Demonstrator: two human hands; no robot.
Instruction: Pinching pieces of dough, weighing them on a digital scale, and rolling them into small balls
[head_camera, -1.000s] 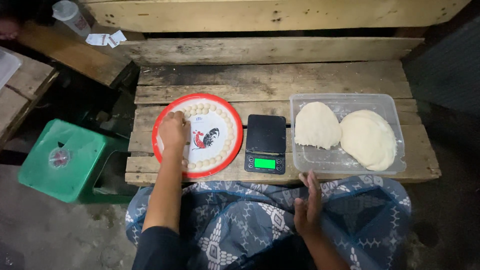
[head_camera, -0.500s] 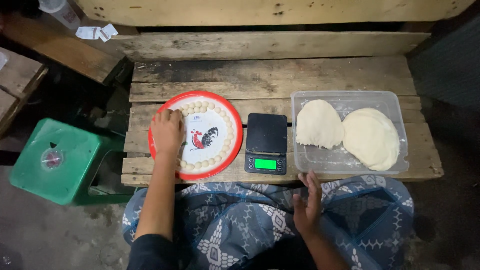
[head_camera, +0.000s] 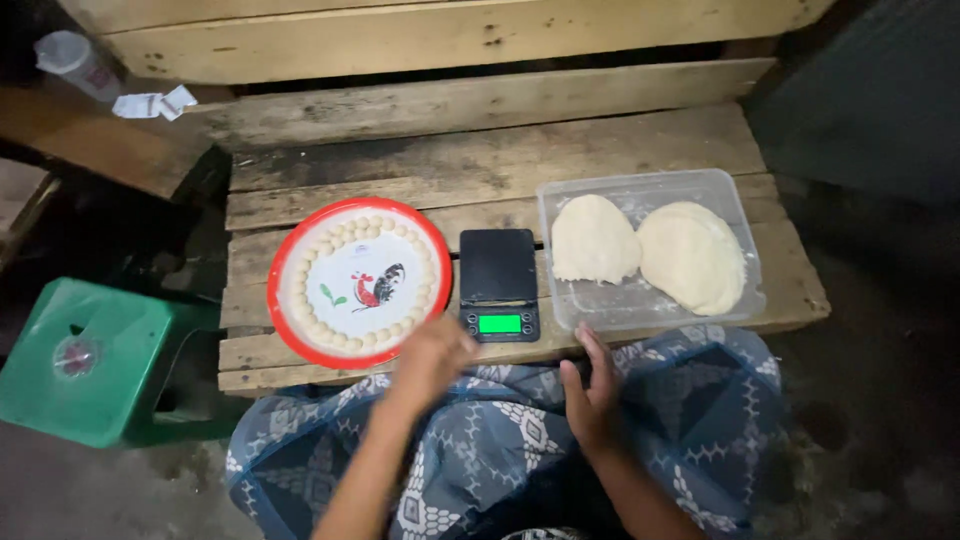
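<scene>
A red-rimmed round plate (head_camera: 283, 262) with a rooster picture lies on the wooden bench, a ring of several small dough balls (head_camera: 300, 298) along its edge. My left hand (head_camera: 432, 357), blurred, hovers at the plate's near right edge, beside a small black scale (head_camera: 498, 270) with a green display; its fingers look curled and I cannot tell if it holds anything. My right hand (head_camera: 592, 388) rests with fingers apart on my patterned blue cloth, just below a clear plastic tub (head_camera: 645, 185) holding two flattened dough lumps (head_camera: 640, 248).
The bench (head_camera: 480, 160) is rough wooden planks with a plank backrest. A green plastic stool (head_camera: 85, 365) stands at the left on the ground. A plastic cup (head_camera: 72, 60) and scraps of white paper (head_camera: 155, 103) sit on a board at the upper left.
My left hand has pulled back from the plate's left side toward me and to the right, ending near the scale. The right hand stays on my lap.
</scene>
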